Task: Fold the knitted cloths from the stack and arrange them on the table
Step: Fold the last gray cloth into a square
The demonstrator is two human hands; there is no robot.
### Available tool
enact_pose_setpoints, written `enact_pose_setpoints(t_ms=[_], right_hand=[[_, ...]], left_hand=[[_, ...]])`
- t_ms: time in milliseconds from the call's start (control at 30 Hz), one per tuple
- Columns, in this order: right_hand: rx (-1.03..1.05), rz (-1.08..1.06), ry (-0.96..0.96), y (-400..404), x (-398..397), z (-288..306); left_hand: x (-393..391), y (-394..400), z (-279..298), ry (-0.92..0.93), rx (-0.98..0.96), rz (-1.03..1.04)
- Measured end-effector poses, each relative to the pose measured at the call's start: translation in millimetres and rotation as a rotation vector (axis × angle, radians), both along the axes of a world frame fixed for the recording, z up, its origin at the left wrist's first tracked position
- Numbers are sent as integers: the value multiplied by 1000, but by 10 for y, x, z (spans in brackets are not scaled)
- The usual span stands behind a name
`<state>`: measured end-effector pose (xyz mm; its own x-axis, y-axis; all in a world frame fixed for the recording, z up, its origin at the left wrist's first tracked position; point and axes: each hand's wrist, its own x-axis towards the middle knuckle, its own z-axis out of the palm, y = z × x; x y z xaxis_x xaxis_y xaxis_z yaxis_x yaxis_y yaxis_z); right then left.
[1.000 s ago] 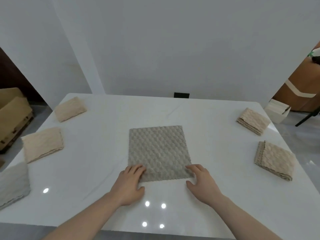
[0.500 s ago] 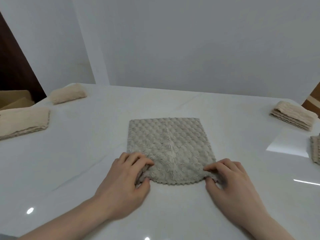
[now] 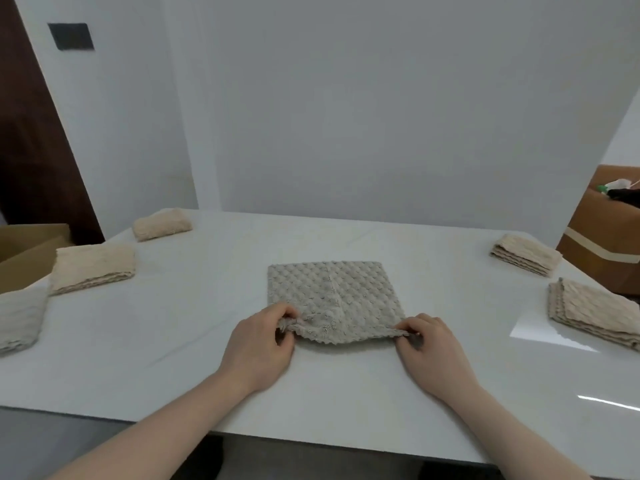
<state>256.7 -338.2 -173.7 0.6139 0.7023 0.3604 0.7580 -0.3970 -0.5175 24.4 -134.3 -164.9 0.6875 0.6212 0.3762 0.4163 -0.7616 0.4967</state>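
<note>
The grey knitted cloth (image 3: 334,299) is laid flat at the middle of the white bench (image 3: 207,341), near the front edge. Its two near corners are pinched and lifted slightly: the left corner by the left hand (image 3: 258,344), the right corner by the right hand (image 3: 429,348). Fingers (image 3: 287,311) of both hands are curled round the hem, so both are grasping the cloth, not released. The near edge is raised off the bench while the far edge lies flat; this grip is judged to be the start of a fold away from the person, with the corners held so the edges can be matched.

Folded beige cloths are set out round the sides, likely as the arranged results: two at the left (image 3: 91,268) (image 3: 162,228), a paler one (image 3: 19,320) at the far left edge, two at the right (image 3: 526,254) (image 3: 595,311). A cardboard box (image 3: 24,251) is seen beyond the bench at left, a brown taped box (image 3: 602,244) at right.

No brand, label or readable writing is visible.
</note>
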Motion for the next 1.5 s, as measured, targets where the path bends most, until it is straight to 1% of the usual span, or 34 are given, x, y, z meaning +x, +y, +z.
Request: enact_pose_setpoints(t_ms=[133, 233, 300, 433, 567, 733, 867, 933, 1000, 1067, 1233, 1367, 1500], right_hand=[[42, -14, 83, -74, -88, 94], [117, -16, 223, -185, -220, 226], [149, -24, 256, -303, -285, 331], [223, -20, 235, -582, -401, 696], [309, 16, 118, -795, -557, 1228], [402, 100, 52, -965, -761, 1872], [446, 114, 46, -1040, -799, 2164], [411, 94, 52, -1058, -759, 2195], [357, 54, 60, -1065, -698, 2172], [293, 13, 44, -1053, -628, 2117], [177, -60, -7, -936, -424, 1906], [67, -89, -58, -800, -217, 1709], [6, -122, -34, -643, -30, 1588]], left_hand=[[-68, -122, 78, 22, 1, 54], [-143, -233, 195, 74, -19, 26], [-214, -283, 328, 71, -18, -3], [-457, -347, 751, -49, 52, -43], [-753, -416, 1313, -134, 135, -36], [-967, -496, 1907, -289, 128, -50], [-1000, -549, 2248, -339, 166, -18], [-969, -564, 2326, -294, 167, 17], [-904, -553, 2325, -199, 167, 45], [-811, -530, 2263, -99, 171, 59], [-497, -418, 1984, 75, 130, 83], [-242, -340, 1779, 152, 51, 107], [-20, -277, 1678, 153, -60, 164]])
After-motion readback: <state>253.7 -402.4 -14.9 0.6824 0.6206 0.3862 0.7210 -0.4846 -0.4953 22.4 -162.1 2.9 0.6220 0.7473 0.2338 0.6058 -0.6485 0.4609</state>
